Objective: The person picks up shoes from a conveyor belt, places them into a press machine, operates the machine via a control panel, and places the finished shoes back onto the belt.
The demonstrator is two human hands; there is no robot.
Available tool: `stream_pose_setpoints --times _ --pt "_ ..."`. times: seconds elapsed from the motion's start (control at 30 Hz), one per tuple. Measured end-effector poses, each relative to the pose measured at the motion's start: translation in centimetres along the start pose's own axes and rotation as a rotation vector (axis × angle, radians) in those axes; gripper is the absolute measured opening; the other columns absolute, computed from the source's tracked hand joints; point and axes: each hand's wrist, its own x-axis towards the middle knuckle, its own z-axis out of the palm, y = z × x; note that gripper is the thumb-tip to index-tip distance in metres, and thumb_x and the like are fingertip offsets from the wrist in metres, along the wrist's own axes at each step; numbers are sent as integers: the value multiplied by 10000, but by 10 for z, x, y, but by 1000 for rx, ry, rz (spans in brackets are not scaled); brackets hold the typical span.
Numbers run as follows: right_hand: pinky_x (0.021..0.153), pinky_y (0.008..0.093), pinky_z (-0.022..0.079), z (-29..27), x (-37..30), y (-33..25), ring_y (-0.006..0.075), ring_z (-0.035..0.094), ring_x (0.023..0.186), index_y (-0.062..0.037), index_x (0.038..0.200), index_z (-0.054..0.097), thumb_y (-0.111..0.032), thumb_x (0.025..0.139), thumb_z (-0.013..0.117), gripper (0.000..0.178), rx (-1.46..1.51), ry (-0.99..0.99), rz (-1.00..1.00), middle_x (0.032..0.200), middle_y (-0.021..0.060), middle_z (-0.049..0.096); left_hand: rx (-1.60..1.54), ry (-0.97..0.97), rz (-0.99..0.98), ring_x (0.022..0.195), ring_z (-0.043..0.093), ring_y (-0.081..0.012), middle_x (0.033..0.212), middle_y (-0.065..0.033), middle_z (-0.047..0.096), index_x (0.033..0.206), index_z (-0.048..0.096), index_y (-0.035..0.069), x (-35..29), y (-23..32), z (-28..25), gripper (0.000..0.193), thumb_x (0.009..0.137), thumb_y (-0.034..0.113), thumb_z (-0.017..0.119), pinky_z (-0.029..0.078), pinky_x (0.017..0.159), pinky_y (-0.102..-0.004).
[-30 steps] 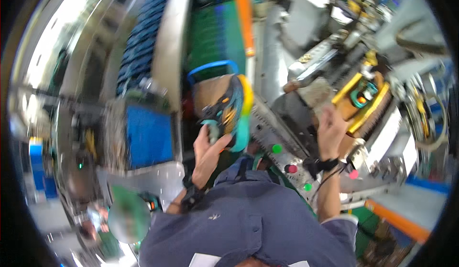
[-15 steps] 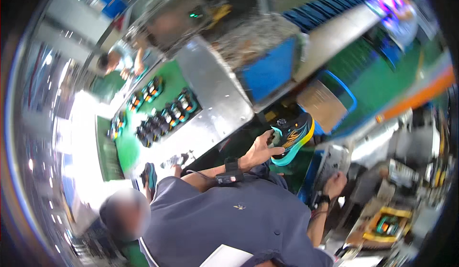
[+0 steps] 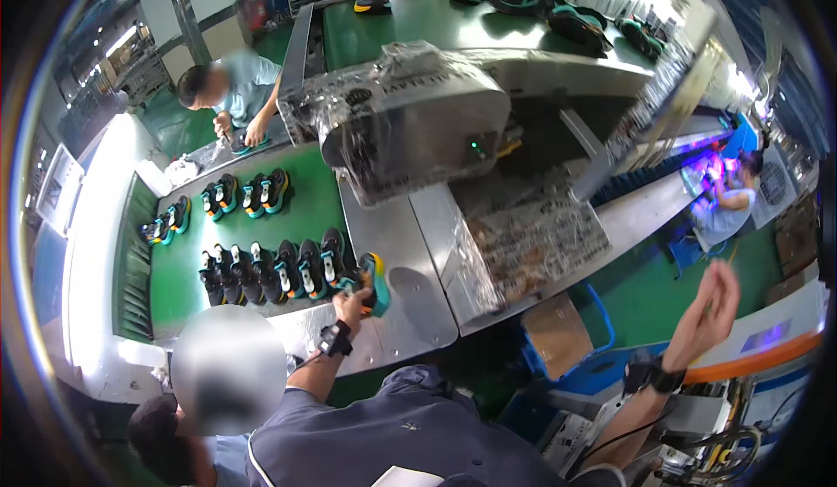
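Note:
My left hand is closed on a black sports shoe with a teal and yellow-orange sole. It holds the shoe at the right end of a row of similar shoes on a green conveyor belt. Whether the held shoe touches the metal ledge beneath it, I cannot tell. My right hand is raised at the far right, nothing visible in it, its fingers loosely stretched. Near it runs an orange-edged machine frame.
Across the belt, a person handles a shoe. Another person's head is close at my left. A plastic-wrapped machine stands ahead, and a blue-framed stool is right of the ledge. Farther right sits another person.
My left hand has carried the shoe leftward to the end of the shoe row. My right hand has risen away from the machinery on the right. The view has turned.

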Motion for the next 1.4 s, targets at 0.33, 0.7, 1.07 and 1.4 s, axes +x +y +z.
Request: stream_pose_setpoints --times 0.33,0.7,1.07,1.4 --pt "928 403 464 383 209 -17 312 605 1071 -60 1183 600 -34 811 644 375 -476 -574 -597 1151 149 638 17 279 172 792 670 -240 890 -115 678 961 651 35 298 121 -46 328 721 232 758 528 634 -383" --pt "1098 396 365 547 346 159 392 439 1274 -88 1315 482 153 612 618 756 -831 -935 -809 1387 198 451 580 410 489 1032 572 -453 1090 -265 591 1184 525 -2 464 148 -108 436 792 172 602 480 864 -486" --pt "888 459 449 516 280 38 392 560 1031 -66 1182 543 -114 734 765 502 -626 -789 -1006 1095 191 603 580 -424 694 817 654 -243 963 -160 689 1136 628 -5 155 55 -6 301 865 126 640 528 745 -349" --pt "740 291 517 226 194 -91 139 644 793 32 1053 636 -302 853 739 403 151 -237 -328 876 73 699 362 -1247 690 1100 634 -240 1176 -155 661 1243 579 -17 -72 183 158 391 911 176 655 491 939 -360"
